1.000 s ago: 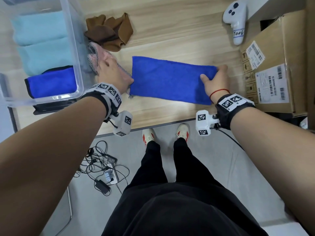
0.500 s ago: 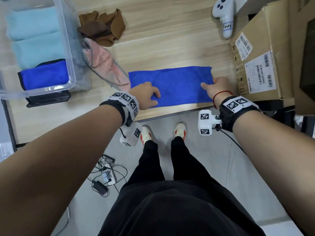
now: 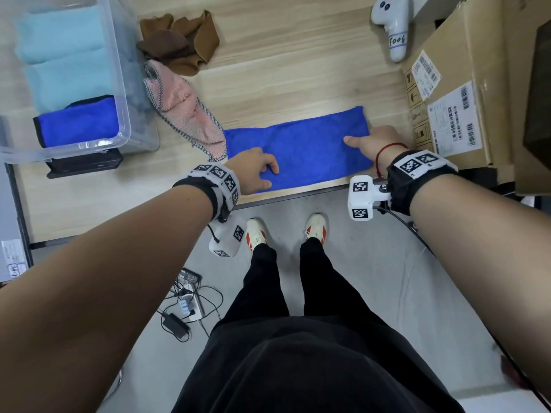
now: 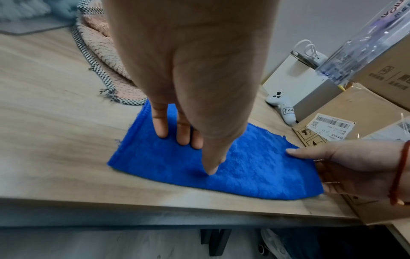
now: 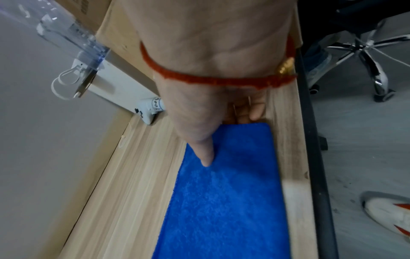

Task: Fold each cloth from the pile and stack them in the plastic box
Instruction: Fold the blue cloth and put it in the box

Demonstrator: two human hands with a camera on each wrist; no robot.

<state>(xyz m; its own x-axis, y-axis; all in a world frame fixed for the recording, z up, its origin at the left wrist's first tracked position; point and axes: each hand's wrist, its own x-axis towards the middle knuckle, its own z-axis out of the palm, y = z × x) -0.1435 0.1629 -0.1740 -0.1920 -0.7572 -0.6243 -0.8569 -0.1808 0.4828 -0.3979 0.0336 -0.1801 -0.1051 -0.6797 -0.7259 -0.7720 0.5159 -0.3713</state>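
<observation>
Pressing blue cloth (image 3: 298,150) flat near table (image 3: 292,84) front edge; left hand (image 3: 253,171) moved onto it, fingers straight; right hand (image 3: 374,144) pinches right end, thumb on top; next fold looks close; box (image 3: 119,70) waits far left.

I've slid the blue cloth (image 3: 298,150) toward the frame's bottom; my left hand (image 3: 253,171) moved onto it.

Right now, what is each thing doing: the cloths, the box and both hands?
blue cloth: folded into a long strip, flat on the table.
left hand: fingers straight, pressing the strip's left end.
right hand: thumb on top of the strip's right end.
pink cloth: unfolded.
brown cloth: crumpled.
plastic box: open, folded cloths inside.
</observation>
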